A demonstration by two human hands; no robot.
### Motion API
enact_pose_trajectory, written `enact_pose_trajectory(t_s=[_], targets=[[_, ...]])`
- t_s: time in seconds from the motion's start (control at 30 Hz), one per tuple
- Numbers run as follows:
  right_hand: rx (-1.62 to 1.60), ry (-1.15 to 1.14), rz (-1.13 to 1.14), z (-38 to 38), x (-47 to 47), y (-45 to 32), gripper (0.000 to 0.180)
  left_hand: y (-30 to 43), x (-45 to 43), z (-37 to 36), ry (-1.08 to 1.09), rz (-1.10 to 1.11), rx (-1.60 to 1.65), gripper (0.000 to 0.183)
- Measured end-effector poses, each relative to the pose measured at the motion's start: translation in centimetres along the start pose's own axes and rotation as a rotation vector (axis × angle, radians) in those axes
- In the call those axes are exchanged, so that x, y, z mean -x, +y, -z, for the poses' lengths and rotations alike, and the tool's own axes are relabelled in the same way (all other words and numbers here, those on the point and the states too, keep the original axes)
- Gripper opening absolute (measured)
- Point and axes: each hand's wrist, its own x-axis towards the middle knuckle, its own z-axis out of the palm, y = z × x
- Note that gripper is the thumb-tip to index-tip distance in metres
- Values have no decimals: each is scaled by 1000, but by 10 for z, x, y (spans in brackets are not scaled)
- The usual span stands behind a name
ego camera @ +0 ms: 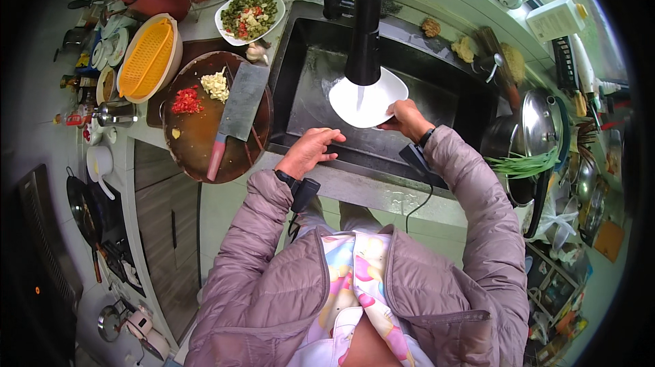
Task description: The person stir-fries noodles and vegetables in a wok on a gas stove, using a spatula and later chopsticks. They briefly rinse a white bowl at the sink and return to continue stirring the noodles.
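Observation:
My right hand [407, 120] grips the rim of a white dish [366, 106] above the black sink [430, 134]. A stream of water runs into the dish from the black faucet [364, 55], whose spout hides part of the far rim. At the sink's front edge is my left hand [311, 151], holding nothing, its fingers apart and a short way from the dish. To its left lies a round wooden chopping board [192, 162]. A cleaver [245, 103] with a pink handle rests there, beside chopped red chili [187, 100] and chopped garlic [215, 85].
A white bowl of chopped green vegetables [249, 16] stands left of the sink, near a garlic bulb [257, 53]. A yellow basket [147, 57] sits in a pale basin farther left. Right of the sink, green stalks [527, 163] lie by a pot lid [537, 124]. A cable hangs from my right wrist.

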Motion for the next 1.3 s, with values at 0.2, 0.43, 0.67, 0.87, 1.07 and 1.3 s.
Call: enact_pose_trajectory(t_s=[0.2, 0.43, 0.67, 0.87, 1.07, 1.3], targets=[[-98, -175, -243, -2, 13, 14, 39, -4, 4, -5, 43, 76, -80, 66], [-382, -378, -343, -3, 37, 34, 39, 25, 35, -11, -159, 29, -91, 75], [-653, -435, -399, -37, 58, 73, 39, 51, 68, -6, -147, -52, -272, 61], [-654, -464, -337, -59, 62, 75, 35, 59, 81, 4, -122, -77, -353, 60], [-316, -186, -57, -54, 79, 48, 33, 44, 71, 0, 4, -47, -390, 56], [-72, -100, 97, -38, 91, 21, 44, 4, 20, -7, 5, -63, -96, 37]])
